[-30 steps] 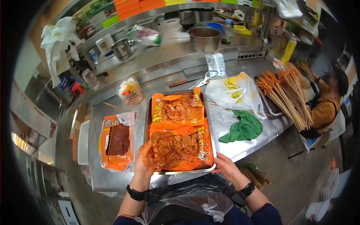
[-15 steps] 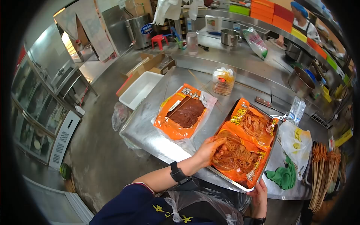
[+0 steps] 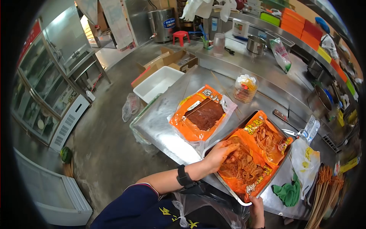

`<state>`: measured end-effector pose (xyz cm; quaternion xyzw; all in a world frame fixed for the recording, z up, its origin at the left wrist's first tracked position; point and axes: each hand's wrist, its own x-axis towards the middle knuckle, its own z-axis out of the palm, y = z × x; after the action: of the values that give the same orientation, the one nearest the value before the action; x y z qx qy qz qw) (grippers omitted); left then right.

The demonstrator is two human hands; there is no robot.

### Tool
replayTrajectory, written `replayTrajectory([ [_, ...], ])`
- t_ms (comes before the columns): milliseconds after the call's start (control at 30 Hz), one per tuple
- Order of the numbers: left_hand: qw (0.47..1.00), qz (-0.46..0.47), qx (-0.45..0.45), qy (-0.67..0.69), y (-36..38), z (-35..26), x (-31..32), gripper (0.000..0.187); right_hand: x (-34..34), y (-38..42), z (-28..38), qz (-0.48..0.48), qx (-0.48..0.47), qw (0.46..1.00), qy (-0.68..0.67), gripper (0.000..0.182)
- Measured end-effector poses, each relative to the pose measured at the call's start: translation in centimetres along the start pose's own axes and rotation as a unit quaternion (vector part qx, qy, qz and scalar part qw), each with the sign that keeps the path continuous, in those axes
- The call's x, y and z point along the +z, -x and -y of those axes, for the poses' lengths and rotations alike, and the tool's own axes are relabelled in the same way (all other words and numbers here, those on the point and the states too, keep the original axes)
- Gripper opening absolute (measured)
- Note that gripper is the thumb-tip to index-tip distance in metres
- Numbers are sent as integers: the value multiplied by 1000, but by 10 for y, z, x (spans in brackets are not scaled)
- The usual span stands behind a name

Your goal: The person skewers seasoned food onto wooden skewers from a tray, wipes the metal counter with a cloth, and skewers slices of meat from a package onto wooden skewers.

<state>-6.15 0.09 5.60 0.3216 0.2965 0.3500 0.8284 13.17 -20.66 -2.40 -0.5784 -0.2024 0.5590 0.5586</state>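
Observation:
A metal tray [image 3: 231, 194] holds two orange packets of reddish shredded food. My left hand [image 3: 220, 155] reaches in at the near packet, its fingers curled into the shredded food [image 3: 242, 168] and partly hidden by it. Orange sauce coats the fingertips. At the tray's near corner my right hand [image 3: 257, 212] grips the rim, thumb on top. Left of the tray lies another orange packet [image 3: 182, 129] with a dark brown slab [image 3: 206, 115] on it and thin skewers across.
Behind the tray stands a clear jar [image 3: 245, 93]. To its right are scissors [image 3: 299, 133], a knife [image 3: 281, 115], a green cloth [image 3: 288, 192] and bundled skewers [image 3: 322, 194]. A white bin [image 3: 158, 84] sits beyond the table's left edge. A co-worker [image 3: 328, 44] stands at far right.
The camera view has shifted, so the room appears farther right. My left hand's fingers have moved from a raised curl down into the shredded food. My right hand still grips the tray's corner.

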Motion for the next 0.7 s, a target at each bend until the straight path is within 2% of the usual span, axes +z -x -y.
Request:
replayTrajectory([
  [67,1000,-2,9,3,1,-1,0,15,15,3,4,-17,-28,993,-115,44],
  [133,999,-13,26,-25,4,0,2,15,10,2,0,-36,-38,992,-115,46],
  [200,998,-8,45,-44,6,3,1,15,19,11,12,-57,-89,991,-76,45],
  [400,991,14,130,-26,34,-3,-2,17,44,43,27,-58,-104,991,-52,54],
  [467,987,42,155,-20,58,-19,-6,17,64,45,40,-12,-110,993,-28,57],
  [533,979,4,199,-51,80,-38,-12,16,87,35,52,11,-110,994,-18,60],
  [600,963,-26,234,-130,99,-54,-38,18,112,17,70,90,-73,993,15,58],
  [700,885,-170,398,-173,116,-69,-67,12,163,-30,74,191,-47,980,15,46],
])
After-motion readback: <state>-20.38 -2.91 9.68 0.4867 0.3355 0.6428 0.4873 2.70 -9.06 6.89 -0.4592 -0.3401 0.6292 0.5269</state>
